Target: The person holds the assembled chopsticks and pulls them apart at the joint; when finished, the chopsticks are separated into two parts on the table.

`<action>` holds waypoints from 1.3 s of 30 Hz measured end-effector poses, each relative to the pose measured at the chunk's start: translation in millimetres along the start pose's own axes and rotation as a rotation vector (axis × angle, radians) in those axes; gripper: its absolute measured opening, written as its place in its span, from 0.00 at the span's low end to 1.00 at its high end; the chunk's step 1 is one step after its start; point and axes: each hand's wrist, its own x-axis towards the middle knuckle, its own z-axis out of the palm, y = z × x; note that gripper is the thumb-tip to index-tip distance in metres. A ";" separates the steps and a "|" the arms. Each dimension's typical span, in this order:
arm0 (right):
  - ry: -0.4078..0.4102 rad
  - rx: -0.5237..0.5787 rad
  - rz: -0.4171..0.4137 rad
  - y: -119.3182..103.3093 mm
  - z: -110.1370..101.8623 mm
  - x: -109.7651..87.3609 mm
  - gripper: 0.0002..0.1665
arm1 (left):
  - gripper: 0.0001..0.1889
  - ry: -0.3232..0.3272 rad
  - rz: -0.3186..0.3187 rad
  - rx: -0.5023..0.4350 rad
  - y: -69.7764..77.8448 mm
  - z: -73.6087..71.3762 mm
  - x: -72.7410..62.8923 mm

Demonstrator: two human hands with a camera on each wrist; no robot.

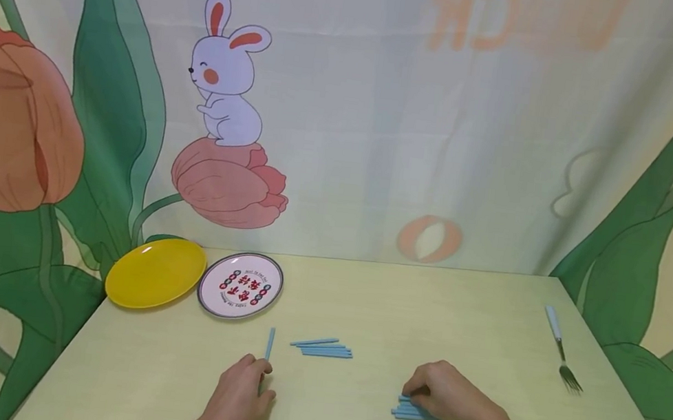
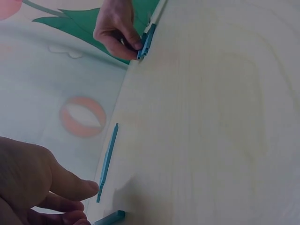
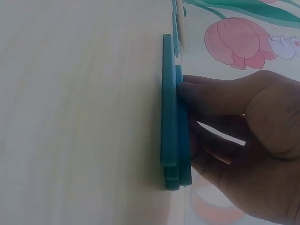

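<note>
My left hand [image 1: 237, 393] curls over a single blue stick [image 1: 270, 342], which points away toward the plates. In the left wrist view, one end of this stick [image 2: 115, 216] shows beside the fingertips; the fingers hide the rest. Farther right, my right hand [image 1: 457, 398] pinches at a small bunch of blue sticks [image 1: 412, 417] low over the table. Seen from the right wrist, the thumb [image 3: 211, 97] presses the side of one stick, with other sticks [image 3: 168, 103] lying alongside. Between the hands lies a loose group of several blue sticks [image 1: 327, 350].
A yellow plate [image 1: 156, 274] and a white plate with red lettering [image 1: 240, 286] stand at the table's back left. On the right lies a fork [image 1: 561, 346] with a pale blue handle. A printed cloth [image 1: 347, 114] hangs behind the pale table [image 1: 364, 296].
</note>
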 end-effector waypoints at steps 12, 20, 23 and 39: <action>-0.015 -0.001 0.026 3.2 -0.1 -1.3 0.08 | 0.15 -0.035 -0.107 0.009 -3.6 3.5 -1.2; -0.020 0.020 0.021 3.7 -0.7 -1.3 0.08 | 0.07 0.012 -0.069 0.004 -8.8 5.1 -3.4; -0.021 0.020 0.012 3.9 -0.7 -1.7 0.08 | 0.05 0.032 -0.057 0.000 -10.3 5.6 -4.2; 0.070 -0.036 0.006 0.5 -7.1 -0.1 0.09 | 0.07 0.017 -0.126 -0.018 -16.3 -7.7 5.9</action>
